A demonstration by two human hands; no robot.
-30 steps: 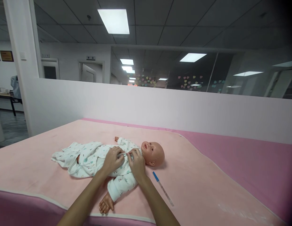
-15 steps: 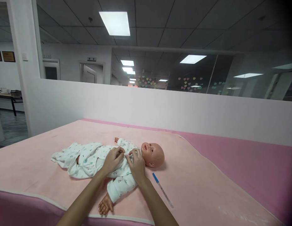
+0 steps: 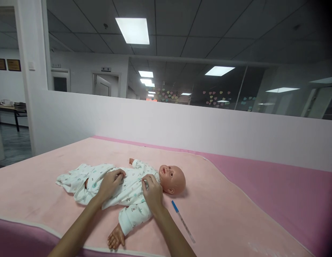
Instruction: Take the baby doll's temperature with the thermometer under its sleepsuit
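A baby doll (image 3: 173,180) lies on its back with its head to the right. It wears white printed baby clothes (image 3: 132,185). My left hand (image 3: 110,184) is closed, with curled fingers, on the cloth over the doll's belly. My right hand (image 3: 152,192) pinches the cloth at the chest, just below the neck; its fingertips partly hide the spot. The doll's near arm stretches toward me, its brown hand (image 3: 117,237) palm up by the front edge. The trouser legs lie flat to the left.
A pink padded mat (image 3: 224,214) covers the table under the doll. A pen-like stick with a blue cap (image 3: 183,221) lies right of my right forearm. Behind the table runs a low white wall (image 3: 182,123) with glass above it.
My left hand has moved left, away from my right hand, toward the doll's waist. The front of the garment now lies flatter and spreads nearer to me. My right hand stays by the chest.
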